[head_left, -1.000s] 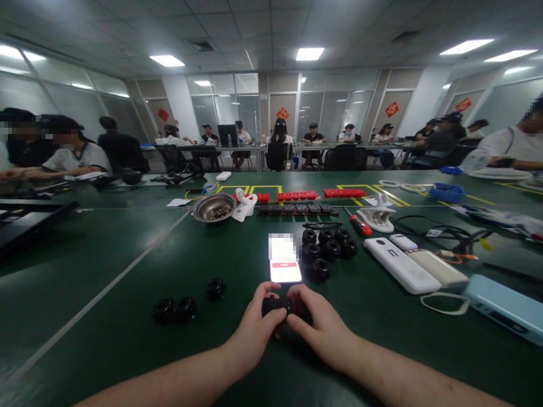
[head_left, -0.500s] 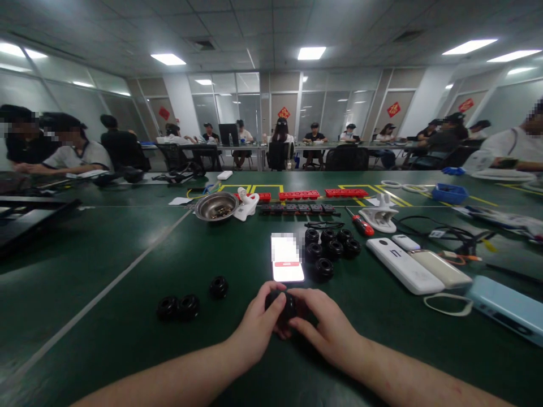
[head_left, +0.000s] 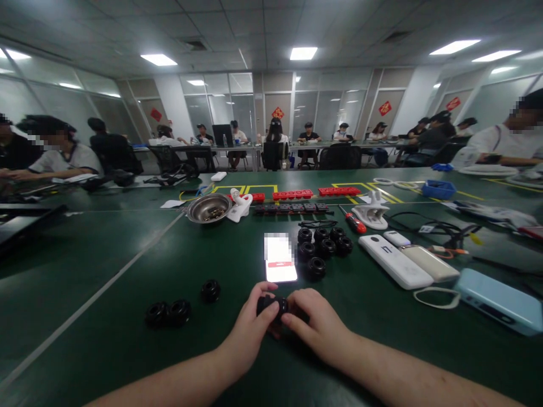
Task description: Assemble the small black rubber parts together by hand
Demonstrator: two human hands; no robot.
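Observation:
A small black round part (head_left: 271, 306) is held low over the green table (head_left: 106, 254) between both hands. My left hand (head_left: 250, 330) pinches it from the left with thumb and fingers closed. My right hand (head_left: 316, 328) grips its right side, fingers curled. Just beyond the hands lies a lit phone (head_left: 279, 259). To the phone's right sits a cluster of several black round parts (head_left: 323, 249). Three more black round parts (head_left: 178, 308) lie to the left of my hands.
A metal bowl (head_left: 207, 208), a white clip (head_left: 240, 206), red and black strips (head_left: 292, 195), a red-handled screwdriver (head_left: 353, 223), white and blue devices (head_left: 394, 261), cables and a rubber band (head_left: 436, 297) lie further out. Other people sit at the tables around.
The view has shifted slightly left. Both hands stay closed on the black part and have turned it a little between the fingers.

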